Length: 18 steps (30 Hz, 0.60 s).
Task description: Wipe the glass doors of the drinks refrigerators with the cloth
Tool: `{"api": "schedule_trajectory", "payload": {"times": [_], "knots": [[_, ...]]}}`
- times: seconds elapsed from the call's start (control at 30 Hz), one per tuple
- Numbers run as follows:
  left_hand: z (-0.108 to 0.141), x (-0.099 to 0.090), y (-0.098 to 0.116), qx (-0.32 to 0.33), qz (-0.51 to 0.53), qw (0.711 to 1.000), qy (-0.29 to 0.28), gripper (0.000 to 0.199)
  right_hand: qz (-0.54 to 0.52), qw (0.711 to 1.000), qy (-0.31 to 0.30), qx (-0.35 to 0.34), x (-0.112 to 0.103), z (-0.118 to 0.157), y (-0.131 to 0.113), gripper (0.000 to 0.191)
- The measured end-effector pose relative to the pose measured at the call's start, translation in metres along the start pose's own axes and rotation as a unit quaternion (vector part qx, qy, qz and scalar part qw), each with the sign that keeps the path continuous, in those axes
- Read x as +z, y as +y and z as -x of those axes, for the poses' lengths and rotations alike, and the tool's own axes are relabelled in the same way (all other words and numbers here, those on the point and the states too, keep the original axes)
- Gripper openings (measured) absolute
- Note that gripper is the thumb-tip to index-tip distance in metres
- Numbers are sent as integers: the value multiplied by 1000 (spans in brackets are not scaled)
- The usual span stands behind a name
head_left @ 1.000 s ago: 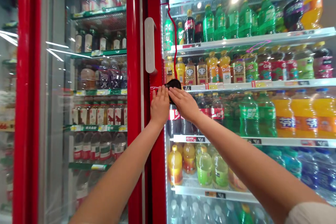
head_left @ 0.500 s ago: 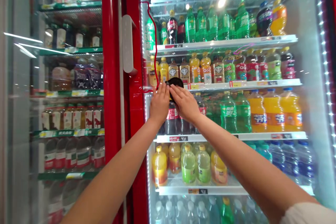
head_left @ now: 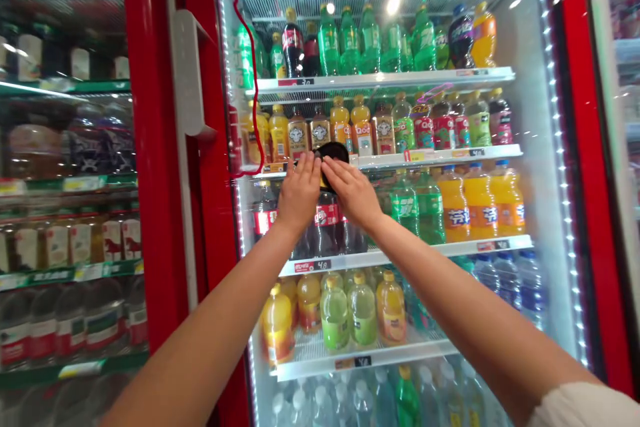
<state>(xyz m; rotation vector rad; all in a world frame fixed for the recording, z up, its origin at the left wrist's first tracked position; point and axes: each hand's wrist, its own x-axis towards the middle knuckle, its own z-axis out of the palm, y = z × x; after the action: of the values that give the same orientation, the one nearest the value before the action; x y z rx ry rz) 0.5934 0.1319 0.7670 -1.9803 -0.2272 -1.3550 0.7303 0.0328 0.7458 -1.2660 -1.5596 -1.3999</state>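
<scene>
Both my arms stretch forward in the head view, up before the glass door of a drinks fridge. My left hand [head_left: 300, 190] and my right hand [head_left: 353, 190] are side by side with their fingertips almost meeting. A small black rounded object [head_left: 338, 152] shows just behind the fingers, and both hands appear to grip it. Its kind cannot be made out, and the fingers hide much of it. Behind the hands stand dark cola bottles [head_left: 327, 230] with red labels.
A red door frame [head_left: 193, 180] with a light handle [head_left: 189, 73] is left of my hands. Lit shelves hold green bottles [head_left: 370, 37], orange soda bottles [head_left: 480, 203] and yellow juice bottles [head_left: 277, 327]. Another fridge's bottles [head_left: 103, 313] fill the left side.
The fridge, its handle and shelves have shifted left in view, and my hands now lie farther right across the glass. The grip on the black object looks the same.
</scene>
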Motion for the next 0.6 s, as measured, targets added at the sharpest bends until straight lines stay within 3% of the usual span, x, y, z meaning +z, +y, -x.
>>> {"api": "schedule_trajectory", "payload": {"times": [0.07,0.17,0.3,0.37,0.43,0.53,0.6], "knots": [[21,6,9,8,-2,1000,11,52,-7,999,-12,-29,1,21,-3,59],[33,16,41,28,3,1000,7,52,-17,998,-19,-60,-11,57,18,62],[-9,23,77,35,24,999,-16,54,-26,999,5,-40,-34,62,63,64],[-33,21,78,31,31,999,-17,55,-30,999,31,-7,-37,48,73,66],[-42,20,72,28,36,999,-10,55,-31,998,54,28,-34,39,70,67],[-22,23,71,21,43,999,3,58,-34,998,51,30,-28,49,58,64],[-3,30,84,25,46,999,3,59,-29,999,33,0,-31,71,57,60]]}}
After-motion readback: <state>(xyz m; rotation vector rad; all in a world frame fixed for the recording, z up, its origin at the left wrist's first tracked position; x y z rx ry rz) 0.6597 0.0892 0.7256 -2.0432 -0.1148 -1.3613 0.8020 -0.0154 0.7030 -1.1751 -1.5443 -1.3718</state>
